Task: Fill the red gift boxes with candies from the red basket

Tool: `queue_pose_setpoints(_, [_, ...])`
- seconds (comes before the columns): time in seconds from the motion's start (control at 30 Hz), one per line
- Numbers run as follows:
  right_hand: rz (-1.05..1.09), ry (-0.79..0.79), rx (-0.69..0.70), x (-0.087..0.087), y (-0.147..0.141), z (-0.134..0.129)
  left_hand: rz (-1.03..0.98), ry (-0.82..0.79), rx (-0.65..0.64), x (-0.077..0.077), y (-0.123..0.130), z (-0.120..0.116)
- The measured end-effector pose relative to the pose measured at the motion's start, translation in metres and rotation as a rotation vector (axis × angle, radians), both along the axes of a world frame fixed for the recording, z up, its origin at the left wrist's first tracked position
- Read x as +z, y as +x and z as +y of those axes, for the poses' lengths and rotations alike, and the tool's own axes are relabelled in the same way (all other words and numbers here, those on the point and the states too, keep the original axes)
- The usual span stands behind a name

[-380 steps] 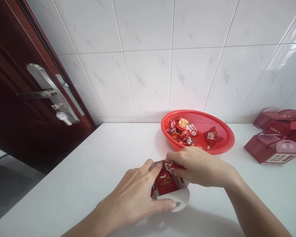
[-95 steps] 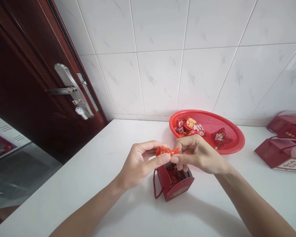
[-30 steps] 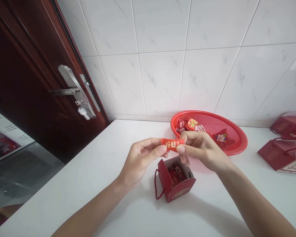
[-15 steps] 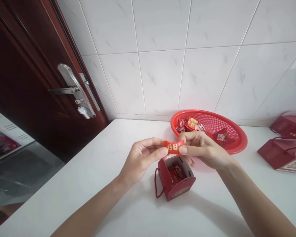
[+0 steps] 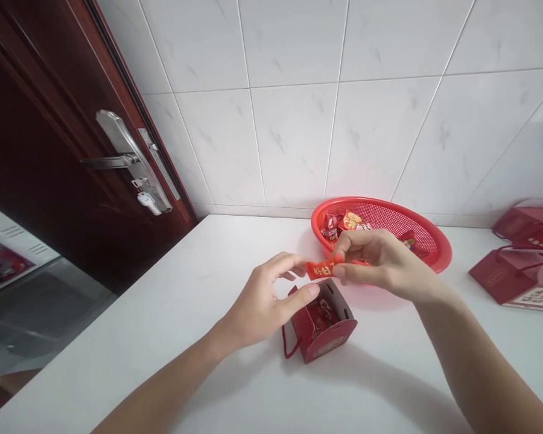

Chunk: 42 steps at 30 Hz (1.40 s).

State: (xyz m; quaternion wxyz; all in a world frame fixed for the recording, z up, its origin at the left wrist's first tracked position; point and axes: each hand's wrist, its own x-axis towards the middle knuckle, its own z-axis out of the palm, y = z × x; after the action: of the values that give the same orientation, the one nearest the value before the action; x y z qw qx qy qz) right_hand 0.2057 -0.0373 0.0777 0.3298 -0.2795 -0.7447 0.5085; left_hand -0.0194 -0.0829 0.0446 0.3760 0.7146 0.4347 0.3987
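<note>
Between the thumb and fingers of my right hand [image 5: 380, 265] is a small red wrapped candy [image 5: 322, 269] with pale gold lettering. My left hand [image 5: 271, 298] is at its left end, thumb and fingers spread apart, the fingertips close to the wrapper. Just below the candy stands a dark red gift box [image 5: 328, 346] with its top open and a red cord handle hanging on its left side. Several red-wrapped sweets [image 5: 323, 313] lie inside the box. My left thumb overlaps the box's left rim in view; whether it touches cannot be told.
A red plastic basket [image 5: 443, 253] behind my right hand holds several wrapped sweets [image 5: 344, 224]. At the right are more dark red gift boxes [image 5: 502, 274] on the white table [image 5: 199, 271]. A tiled wall [image 5: 289, 138] rises behind; a brown door [image 5: 40, 102] with keys stands left.
My left thumb has come away from the candy and its hand has opened. The candy is now tilted in my right hand. The view has shifted slightly.
</note>
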Motion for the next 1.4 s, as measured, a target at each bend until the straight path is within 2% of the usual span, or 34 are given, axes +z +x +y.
queue_pose_setpoints(0.1, [-0.216, 0.175, 0.031, 0.004, 0.007, -0.003, 0.271, 0.032, -0.016, -0.004, 0.0, -0.002])
queue_pose_setpoints(0.2, [-0.414, 0.293, 0.066, 0.0, 0.006, -0.005, 0.407, -0.011, -0.117, -0.002, -0.003, -0.005])
queue_pose_setpoints(0.4, [-0.646, 0.361, 0.186, -0.002, -0.003, -0.016, 0.505, -0.126, -0.322, 0.019, -0.009, -0.018])
queue_pose_setpoints(0.5, [-0.788, 0.394, 0.217, 0.001, -0.006, -0.025, 0.543, -0.174, -0.35, 0.024, -0.01, -0.024])
queue_pose_setpoints(0.63, [-0.965, 0.42, 0.229, 0.0, -0.008, -0.032, 0.575, -0.159, -0.364, 0.022, -0.009, -0.027])
queue_pose_setpoints(0.83, [-1.009, 0.52, 0.112, -0.003, -0.01, -0.032, 0.566, -0.181, -0.357, 0.019, -0.008, -0.025])
queue_pose_setpoints(1.03, [-1.146, 0.671, -0.019, -0.01, -0.022, -0.032, 0.528, -0.158, -0.354, 0.015, -0.006, -0.022])
queue_pose_setpoints(1.3, [-1.11, 0.645, 0.019, -0.012, -0.022, -0.03, 0.506, -0.175, -0.337, 0.012, -0.004, -0.022])
queue_pose_setpoints(1.4, [-1.032, 0.574, 0.048, -0.009, -0.018, -0.029, 0.478, -0.17, -0.343, 0.014, -0.005, -0.02])
